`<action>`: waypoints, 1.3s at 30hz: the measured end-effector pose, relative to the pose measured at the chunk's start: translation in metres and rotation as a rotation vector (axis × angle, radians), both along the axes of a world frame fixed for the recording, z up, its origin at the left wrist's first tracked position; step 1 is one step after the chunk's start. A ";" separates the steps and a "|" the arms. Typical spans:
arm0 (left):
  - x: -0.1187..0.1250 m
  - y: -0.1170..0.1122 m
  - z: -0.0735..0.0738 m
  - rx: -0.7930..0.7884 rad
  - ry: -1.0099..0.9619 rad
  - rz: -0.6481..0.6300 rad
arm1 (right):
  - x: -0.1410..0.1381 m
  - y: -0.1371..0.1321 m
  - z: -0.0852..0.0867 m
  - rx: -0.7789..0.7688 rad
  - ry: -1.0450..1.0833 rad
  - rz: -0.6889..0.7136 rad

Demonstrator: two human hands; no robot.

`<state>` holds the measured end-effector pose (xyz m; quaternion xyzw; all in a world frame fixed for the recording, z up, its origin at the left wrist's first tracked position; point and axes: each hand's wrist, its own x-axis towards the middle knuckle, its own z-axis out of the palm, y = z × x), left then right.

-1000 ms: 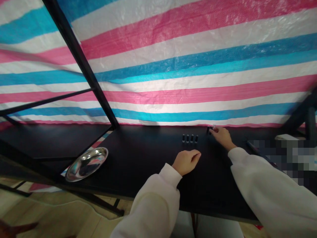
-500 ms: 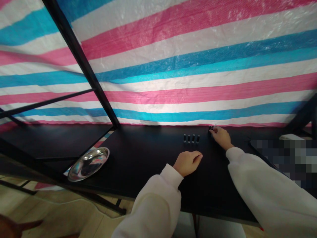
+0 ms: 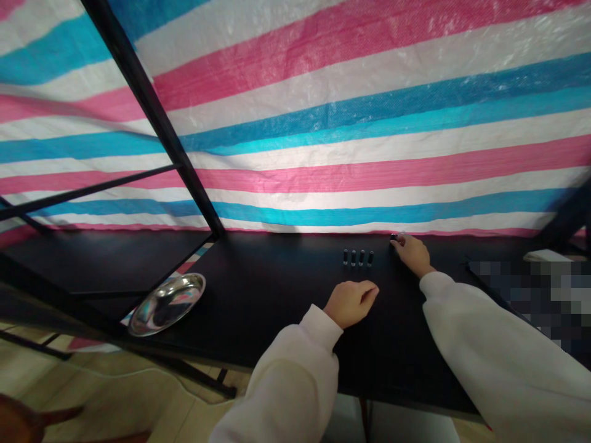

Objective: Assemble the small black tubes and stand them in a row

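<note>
right hand pinches dark object near table's rear edge; left hand, grip unclear, well apart from plate.

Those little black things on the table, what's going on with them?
A person is handling small things on a black table. The right hand has its fingertips at a small dark thing near the back edge; the fingers partly hide it, so I can't tell exactly what it is. Four little black cylinders are lined up nearby. The left hand is curled in front of them, and a shiny metal dish is off to the left.
</note>
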<state>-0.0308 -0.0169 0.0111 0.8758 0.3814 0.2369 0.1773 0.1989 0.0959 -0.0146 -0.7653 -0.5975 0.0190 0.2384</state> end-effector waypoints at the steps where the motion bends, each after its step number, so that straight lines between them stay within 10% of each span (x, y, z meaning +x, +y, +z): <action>1: 0.000 0.000 0.000 -0.001 0.000 0.002 | 0.000 0.000 0.000 -0.001 0.004 0.002; 39: 0.000 0.002 -0.002 0.013 0.025 0.019 | 0.022 0.001 -0.002 -0.153 0.060 -0.035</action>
